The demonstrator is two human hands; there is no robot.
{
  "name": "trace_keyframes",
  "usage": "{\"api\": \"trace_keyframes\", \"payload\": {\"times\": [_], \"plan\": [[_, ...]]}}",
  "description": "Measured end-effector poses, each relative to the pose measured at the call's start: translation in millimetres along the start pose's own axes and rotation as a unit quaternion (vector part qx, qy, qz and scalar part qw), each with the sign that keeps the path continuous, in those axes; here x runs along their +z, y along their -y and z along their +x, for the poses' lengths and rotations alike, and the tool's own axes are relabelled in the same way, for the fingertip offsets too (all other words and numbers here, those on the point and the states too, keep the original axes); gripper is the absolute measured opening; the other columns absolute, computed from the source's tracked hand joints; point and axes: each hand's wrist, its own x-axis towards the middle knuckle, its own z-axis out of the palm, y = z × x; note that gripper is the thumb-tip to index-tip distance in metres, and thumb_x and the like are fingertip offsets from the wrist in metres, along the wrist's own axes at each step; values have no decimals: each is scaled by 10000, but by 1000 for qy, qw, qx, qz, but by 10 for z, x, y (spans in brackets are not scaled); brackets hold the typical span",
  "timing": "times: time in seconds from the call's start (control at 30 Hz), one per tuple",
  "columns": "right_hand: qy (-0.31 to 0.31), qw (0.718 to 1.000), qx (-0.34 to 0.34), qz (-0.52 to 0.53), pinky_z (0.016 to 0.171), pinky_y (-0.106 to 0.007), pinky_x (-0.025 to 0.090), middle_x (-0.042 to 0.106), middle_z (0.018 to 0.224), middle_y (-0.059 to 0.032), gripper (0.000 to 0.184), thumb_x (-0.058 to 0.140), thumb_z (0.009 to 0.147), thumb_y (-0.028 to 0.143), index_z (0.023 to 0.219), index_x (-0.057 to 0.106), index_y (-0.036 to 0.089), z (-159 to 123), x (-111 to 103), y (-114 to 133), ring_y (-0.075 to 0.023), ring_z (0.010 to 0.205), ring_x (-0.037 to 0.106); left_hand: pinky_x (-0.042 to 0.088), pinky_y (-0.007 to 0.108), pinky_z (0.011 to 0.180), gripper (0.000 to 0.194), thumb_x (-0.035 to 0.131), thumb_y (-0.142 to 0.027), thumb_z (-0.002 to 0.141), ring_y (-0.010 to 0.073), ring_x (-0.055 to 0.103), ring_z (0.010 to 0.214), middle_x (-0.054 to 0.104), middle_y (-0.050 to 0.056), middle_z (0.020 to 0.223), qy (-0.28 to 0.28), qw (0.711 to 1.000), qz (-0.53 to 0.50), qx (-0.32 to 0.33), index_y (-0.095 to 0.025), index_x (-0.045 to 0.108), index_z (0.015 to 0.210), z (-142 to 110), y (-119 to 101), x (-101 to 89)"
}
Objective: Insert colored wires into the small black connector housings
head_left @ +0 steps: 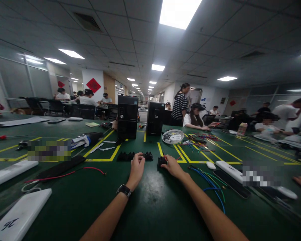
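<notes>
A row of small black blocks (125, 156) lies on the green table in front of me. My left hand (137, 165) is closed over the middle of this row, fingers bent together; its right end (148, 156) shows past my fingertips. To the right, my right hand (172, 165) grips a separate black block-shaped part (162, 162) just above or on the table. Something thin and red (165, 156) shows at its fingers; whether it is a wire I cannot tell. Both thumbs are partly hidden. A dark watch (124, 190) is on my left wrist.
Blue and green wires (212, 184) lie right of my right forearm. A red cable (72, 172) and white flat boxes (22, 214) are on the left. Two black computer towers (127, 117) and a white round grille (173, 136) stand farther back. Several people work around.
</notes>
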Motion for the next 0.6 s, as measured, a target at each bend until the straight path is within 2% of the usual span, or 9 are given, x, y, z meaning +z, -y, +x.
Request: {"api": "trace_keyframes", "payload": {"times": [0.13, 0.23, 0.33, 0.43, 0.53, 0.6], "plan": [[0, 1000, -6, 2, 745, -291, 392, 565, 881, -52, 149, 618, 774, 217, 859, 505, 169, 210, 135, -192, -186, 822, 525, 413, 363, 854, 326, 489, -280, 788, 212, 549, 902, 576, 106, 977, -7, 996, 85, 11, -144, 543, 1080, 326, 56, -332], [-1, 1000, -20, 15, 738, -291, 402, 555, 863, -47, 62, 542, 816, 198, 846, 494, 174, 360, 263, -209, -178, 788, 520, 440, 346, 784, 301, 493, -273, 768, 203, 574, 830, 589, 84, 915, -7, 993, 116, 0, -152, 564, 1035, 556, 107, -617], [2, 999, -34, 31, 784, -297, 411, 568, 904, -65, 56, 512, 822, 178, 877, 507, 164, 477, 361, -200, -182, 825, 537, 443, 357, 779, 322, 486, -290, 773, 212, 579, 825, 591, 75, 907, -16, 990, 138, -8, -159, 550, 1061, 698, 179, -833], [8, 998, -41, 40, 891, -306, 389, 587, 1015, -97, 144, 484, 831, 164, 969, 524, 152, 525, 410, -203, -193, 957, 551, 394, 420, 888, 325, 476, -299, 787, 259, 537, 975, 582, 101, 1004, -35, 980, 195, 25, -162, 545, 1075, 743, 300, -952], [16, 998, -42, 40, 980, -324, 346, 567, 1156, -131, 211, 480, 838, 173, 1042, 525, 142, 530, 430, -212, -209, 1098, 522, 338, 459, 955, 321, 455, -302, 809, 289, 479, 1077, 564, 114, 1096, -29, 946, 306, 108, -173, 549, 1088, 707, 415, -1002], [23, 998, -46, 39, 1019, -331, 319, 537, 1236, -140, 248, 485, 837, 176, 1079, 522, 139, 535, 438, -214, -211, 1160, 495, 339, 451, 959, 328, 449, -300, 818, 290, 468, 1089, 558, 117, 1114, -10, 923, 358, 138, -169, 550, 1102, 661, 441, -1013]]}}
